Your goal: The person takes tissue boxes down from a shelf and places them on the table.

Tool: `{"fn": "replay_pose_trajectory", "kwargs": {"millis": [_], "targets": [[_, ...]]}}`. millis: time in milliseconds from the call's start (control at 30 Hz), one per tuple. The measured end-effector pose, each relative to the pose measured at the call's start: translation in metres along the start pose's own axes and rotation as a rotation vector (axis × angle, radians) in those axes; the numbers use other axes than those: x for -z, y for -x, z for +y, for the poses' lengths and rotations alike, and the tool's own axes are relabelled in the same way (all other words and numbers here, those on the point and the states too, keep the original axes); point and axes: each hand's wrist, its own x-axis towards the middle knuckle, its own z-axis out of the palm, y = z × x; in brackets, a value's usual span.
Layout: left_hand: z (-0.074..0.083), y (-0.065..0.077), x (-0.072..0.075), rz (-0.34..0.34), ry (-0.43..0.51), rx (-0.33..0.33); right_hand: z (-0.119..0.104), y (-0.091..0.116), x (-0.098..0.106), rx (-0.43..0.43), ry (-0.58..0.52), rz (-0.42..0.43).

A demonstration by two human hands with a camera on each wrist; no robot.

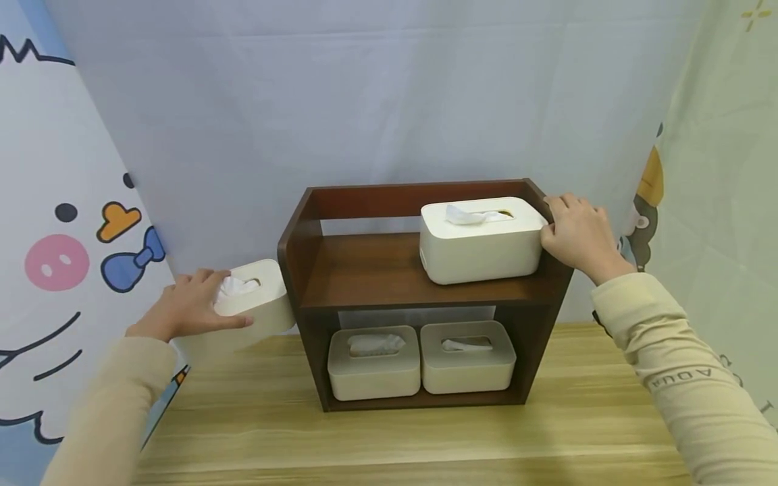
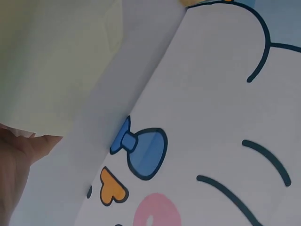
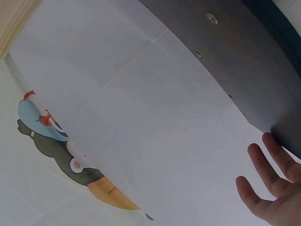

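Left grip [image 1: 188, 304], clasping a box [image 1: 272, 312] at frame left, should clear the shelf [image 1: 365, 270] side; right grip [image 1: 580, 231], uncurled, touches its right edge.

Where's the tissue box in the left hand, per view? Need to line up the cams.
Head: tissue box left of centre, beside the left side of the dark wooden shelf unit.
Left wrist: upper-left corner, large, cut off by the frame; left hand below it in the picture.
Right wrist: not in it.
Shared landmark: printed blue bow tie, head and left wrist only.
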Motion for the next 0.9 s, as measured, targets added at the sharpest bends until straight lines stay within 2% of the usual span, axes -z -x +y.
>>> {"fn": "replay_pose_trajectory", "kwargs": {"millis": [233, 467, 900], "targets": [[-0.001, 0.006, -0.042, 0.014, 0.055, -0.024, 0.001, -0.001, -0.001, -0.003, 0.004, -0.001], [0.001, 0.013, -0.076, 0.034, 0.078, -0.041, 0.001, -0.001, -0.001, -0.003, 0.005, 0.009], [0.005, 0.025, -0.119, 0.062, 0.075, -0.049, 0.0, 0.001, 0.001, -0.01, -0.01, 0.001]]}}
